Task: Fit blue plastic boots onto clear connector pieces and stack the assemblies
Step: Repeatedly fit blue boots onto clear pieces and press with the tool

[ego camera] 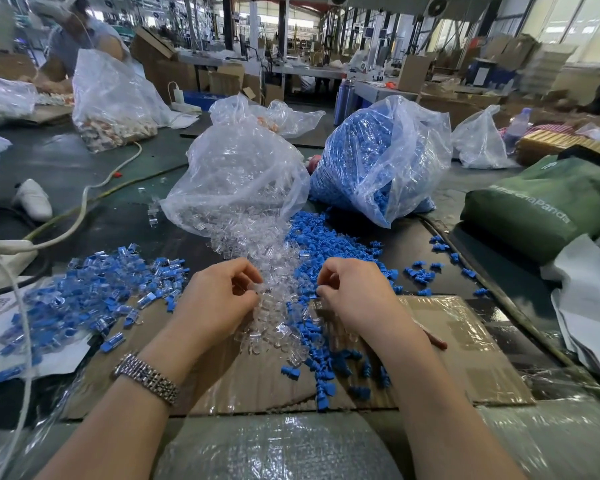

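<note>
My left hand (219, 299) pinches a clear connector piece (259, 288) between thumb and fingers, just above the spill of loose clear connectors (274, 327). My right hand (354, 296) rests curled on the loose blue boots (326, 244), fingertips closed at the pile's edge; what it grips is hidden. A heap of finished blue-and-clear assemblies (94, 292) lies to the left. Behind stand an open bag of clear connectors (236, 174) and a bag of blue boots (378, 157).
A cardboard sheet (447, 341) lies under my hands. A green bag (541, 206) sits at the right, white cables (80, 216) and a power strip at the left. Another person works at the far left among more plastic bags (108, 95).
</note>
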A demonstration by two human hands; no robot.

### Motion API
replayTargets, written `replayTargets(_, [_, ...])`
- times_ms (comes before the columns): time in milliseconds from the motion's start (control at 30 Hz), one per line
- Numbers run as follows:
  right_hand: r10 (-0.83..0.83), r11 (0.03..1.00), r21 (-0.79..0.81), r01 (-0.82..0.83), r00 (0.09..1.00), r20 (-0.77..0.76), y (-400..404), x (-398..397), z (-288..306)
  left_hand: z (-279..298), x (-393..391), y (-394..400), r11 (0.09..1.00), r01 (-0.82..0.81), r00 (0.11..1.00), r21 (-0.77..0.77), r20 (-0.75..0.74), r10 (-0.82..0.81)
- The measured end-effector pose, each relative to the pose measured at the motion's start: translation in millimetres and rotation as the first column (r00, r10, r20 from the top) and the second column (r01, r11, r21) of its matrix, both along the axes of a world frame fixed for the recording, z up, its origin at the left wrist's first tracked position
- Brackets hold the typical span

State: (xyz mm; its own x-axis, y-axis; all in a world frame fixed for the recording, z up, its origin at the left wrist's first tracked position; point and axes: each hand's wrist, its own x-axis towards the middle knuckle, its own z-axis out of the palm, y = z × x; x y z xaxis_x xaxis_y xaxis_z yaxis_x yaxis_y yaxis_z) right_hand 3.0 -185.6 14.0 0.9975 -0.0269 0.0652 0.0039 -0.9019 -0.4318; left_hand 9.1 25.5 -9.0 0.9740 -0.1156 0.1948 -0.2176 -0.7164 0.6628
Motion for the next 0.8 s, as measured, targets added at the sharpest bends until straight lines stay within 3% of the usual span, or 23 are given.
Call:
replayTargets(133, [0.004, 1.000, 0.020, -0.005, 1.000, 0.027, -0.8, -0.3, -0.2, 3.2, -0.9, -0.2, 0.991, 0.005, 0.997, -0.135, -0.070, -0.014])
replayTargets(267, [0.012, 0.998, 0.058, -0.016, 0.998, 0.058, -0.2, 0.1, 0.4, 8.4, -1.9, 2.0, 0.900, -0.006, 0.976, -0.437, -0.197, -0.089])
replayTargets(400, [0.028, 0.994, 0.099, -0.034, 0.998, 0.064, -0.3, -0.4, 1.5, 5.3, -2.8, -1.5, 0.933, 0.043, 0.978, -0.358, -0.176, -0.113])
replayTargets(500, [0.035, 0.993, 0.110, -0.043, 0.997, 0.073, -1.4, -0.9, 1.7, 3.7, -3.4, -5.1, 0.922, 0.048, 0.981, -0.384, -0.153, -0.115])
replayTargets(600, [0.056, 0.977, 0.199, -0.081, 0.990, 0.129, -2.5, -1.1, 2.1, 7.1, -3.1, -4.0, 0.866, 0.011, 0.974, -0.500, -0.192, -0.123])
replayTargets(700, [0.093, 0.887, 0.429, -0.171, 0.976, 0.197, -0.2, -5.2, 5.8, 13.1, -5.5, -1.4, 0.762, -0.008, 0.946, -0.647, -0.252, -0.204])
replayTargets(800, [0.150, 0.817, 0.517, -0.257, 0.959, 0.240, 1.9, -8.8, 9.0, 14.5, -6.2, -1.2, 0.669, 0.043, 0.940, -0.742, -0.196, -0.278])
